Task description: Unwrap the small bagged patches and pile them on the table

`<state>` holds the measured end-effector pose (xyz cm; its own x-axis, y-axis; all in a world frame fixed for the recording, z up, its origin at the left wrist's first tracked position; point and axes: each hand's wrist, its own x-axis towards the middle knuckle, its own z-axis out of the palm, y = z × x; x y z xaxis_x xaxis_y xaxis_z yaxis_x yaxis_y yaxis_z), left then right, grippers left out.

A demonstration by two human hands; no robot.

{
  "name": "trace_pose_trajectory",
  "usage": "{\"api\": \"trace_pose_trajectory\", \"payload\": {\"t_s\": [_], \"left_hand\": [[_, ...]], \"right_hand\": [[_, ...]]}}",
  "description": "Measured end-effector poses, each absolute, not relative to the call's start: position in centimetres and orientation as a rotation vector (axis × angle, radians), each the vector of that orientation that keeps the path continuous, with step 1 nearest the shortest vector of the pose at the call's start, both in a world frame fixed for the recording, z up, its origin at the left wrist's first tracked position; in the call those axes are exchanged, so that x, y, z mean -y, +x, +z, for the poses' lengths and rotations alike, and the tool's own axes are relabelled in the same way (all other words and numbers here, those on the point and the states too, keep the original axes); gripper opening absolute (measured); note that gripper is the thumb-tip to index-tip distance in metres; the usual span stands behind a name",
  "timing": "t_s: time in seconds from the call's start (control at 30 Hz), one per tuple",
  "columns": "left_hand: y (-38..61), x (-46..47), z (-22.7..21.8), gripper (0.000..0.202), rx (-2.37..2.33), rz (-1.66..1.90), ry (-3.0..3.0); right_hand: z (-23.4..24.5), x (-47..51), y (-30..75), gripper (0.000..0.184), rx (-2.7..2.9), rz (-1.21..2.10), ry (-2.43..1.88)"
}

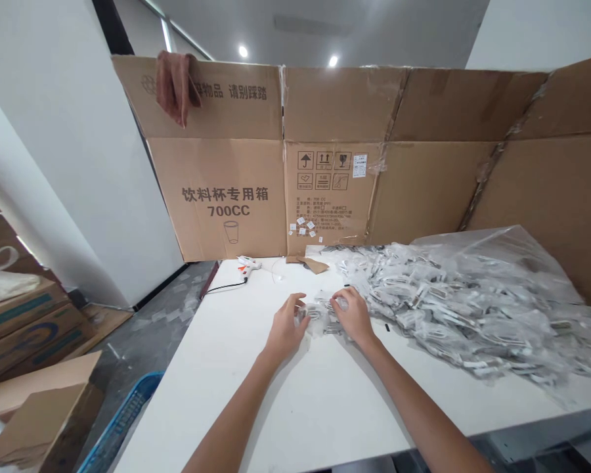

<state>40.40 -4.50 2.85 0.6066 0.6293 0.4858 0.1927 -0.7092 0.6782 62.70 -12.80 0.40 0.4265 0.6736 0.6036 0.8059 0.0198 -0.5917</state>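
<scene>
Head view:
- Left hand (285, 328) and right hand (354, 316) rest half-closed on the tabletop (315, 401), fingertips on a small clear plastic packet (322, 320) between them; how firm the grip is cannot be told.
- Large heap of similar packets (473, 309) lies just right of the hands.
- Packets judged light, soft and slippery; best taken by the film edge.
- Cardboard carton (221, 197) behind the tabletop reads "饮料杯专用箱 700CC".
</scene>
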Motion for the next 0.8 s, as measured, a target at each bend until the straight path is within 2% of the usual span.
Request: {"api": "trace_pose_trajectory", "payload": {"t_s": [0.13,0.27,0.4,0.6,0.73,0.8], "left_hand": [[40.4,4.0,2.9,0.021,-0.686,1.09,2.262],[40.4,4.4,3.4,0.017,-0.675,1.198,2.429],[40.4,4.7,4.0,0.013,-0.776,1.413,2.397],[40.2,4.6,4.6,0.014,-0.916,1.4,2.25],[40.6,4.9,4.6,0.01,-0.778,1.156,2.171],[40.8,4.9,4.4,0.016,-0.694,1.06,2.107]], "right_hand": [[0.0,12.6,62.6,0.021,1.318,-0.137,-1.758],[-0.4,12.7,62.5,0.035,1.388,-0.106,-1.817],[-0.3,13.0,62.3,0.032,1.468,-0.071,-1.855],[0.5,13.3,62.0,0.029,1.567,-0.101,-1.818],[0.6,13.2,61.6,0.018,1.588,-0.153,-1.766],[0.6,13.1,61.6,0.013,1.566,-0.167,-1.758]]}}
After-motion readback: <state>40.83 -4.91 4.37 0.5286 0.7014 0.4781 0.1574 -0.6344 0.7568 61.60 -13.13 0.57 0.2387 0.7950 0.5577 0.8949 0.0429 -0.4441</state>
